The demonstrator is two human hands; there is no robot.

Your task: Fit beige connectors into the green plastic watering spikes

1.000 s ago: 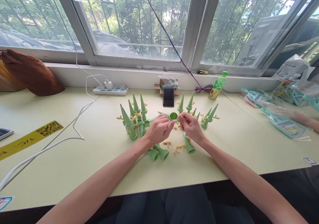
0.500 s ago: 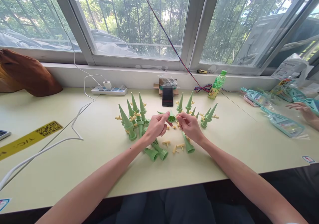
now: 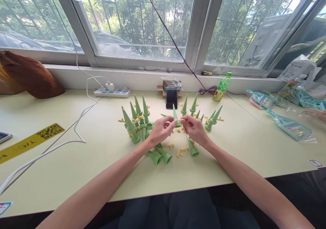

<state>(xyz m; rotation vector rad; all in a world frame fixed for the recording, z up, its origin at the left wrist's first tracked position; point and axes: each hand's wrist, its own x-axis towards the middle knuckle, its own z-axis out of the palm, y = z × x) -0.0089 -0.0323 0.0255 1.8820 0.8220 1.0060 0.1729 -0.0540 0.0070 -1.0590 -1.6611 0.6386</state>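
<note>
A green plastic watering spike (image 3: 174,112) stands point up between my two hands over the table. My left hand (image 3: 162,131) is closed around its base. My right hand (image 3: 195,129) pinches a small yellow valve (image 3: 179,120) against the spike's right side; the fingers partly hide it, so I cannot tell how far in it sits. Upright green spikes with yellow valves (image 3: 130,124) stand to the left, and more spikes (image 3: 193,104) stand to the right. Loose spikes (image 3: 156,157) lie before my left hand, one spike (image 3: 193,150) below my right, with loose yellow valves (image 3: 183,150) between.
Behind my hands are a phone (image 3: 171,98) and a small box (image 3: 175,84). A green drink bottle (image 3: 222,87) and a power strip (image 3: 112,92) stand near the sill. A white cable (image 3: 79,120) crosses the left. At right lie bagged teal tools (image 3: 289,125) and a co-worker's blurred hand (image 3: 317,113).
The held spike has turned from its open end facing me to point up. My left fingers have shifted around its base. The co-worker's hand has moved further right.
</note>
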